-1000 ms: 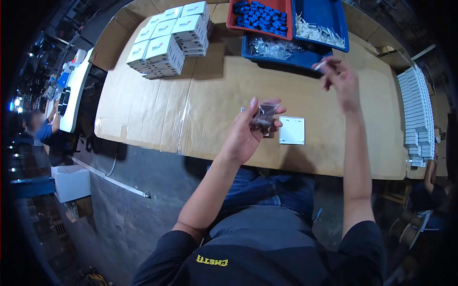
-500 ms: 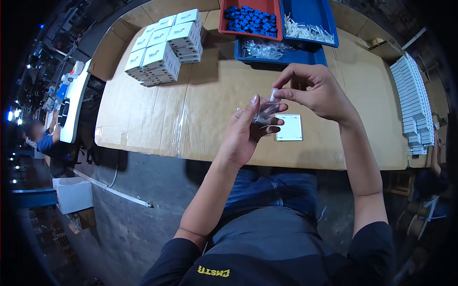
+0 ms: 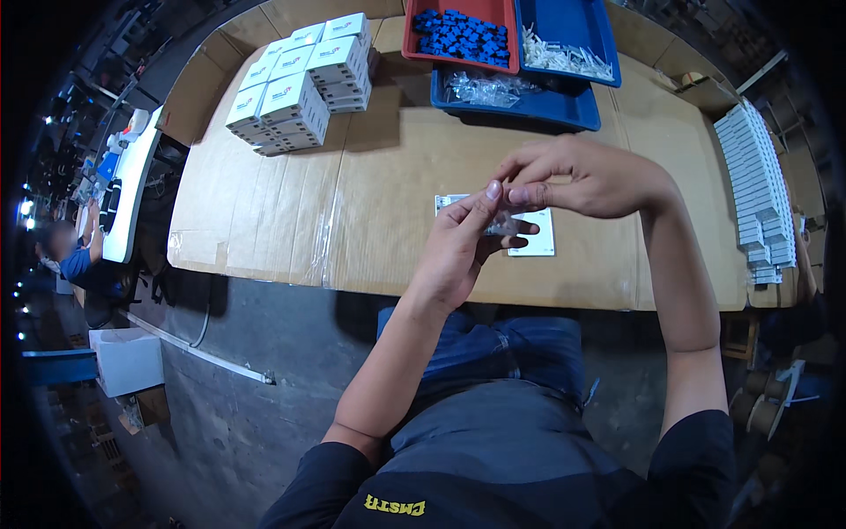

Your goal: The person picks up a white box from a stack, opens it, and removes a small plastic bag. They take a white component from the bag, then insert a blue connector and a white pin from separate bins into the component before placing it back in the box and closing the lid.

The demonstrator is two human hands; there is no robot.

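Observation:
My left hand [image 3: 448, 251] pinches a small clear plastic bag [image 3: 502, 223] between thumb and fingers, above the front half of the table. Small pieces seem to lie inside the bag, too blurred to make out. My right hand [image 3: 592, 182] has its thumb and fingertips closed together at the bag's upper edge, touching the left thumb. Any white piece there is hidden by the fingers. Below the hands a flat white square piece [image 3: 539, 240] lies on the cardboard-covered table [image 3: 379, 238]. Part of another white flat piece [image 3: 446, 202] shows behind the left hand.
White boxes [image 3: 295, 97] are stacked at the back left. Behind my hands stand a red bin [image 3: 411, 51] of blue parts, a blue bin [image 3: 614, 53] of white plugs and another blue bin [image 3: 573, 110] with clear bags. White pieces [image 3: 756, 189] are stacked at the right edge.
The white plug in my right fingers has gone out of sight at the bag. My right hand has come lower and its wrist has turned, fingertips meeting the left thumb.

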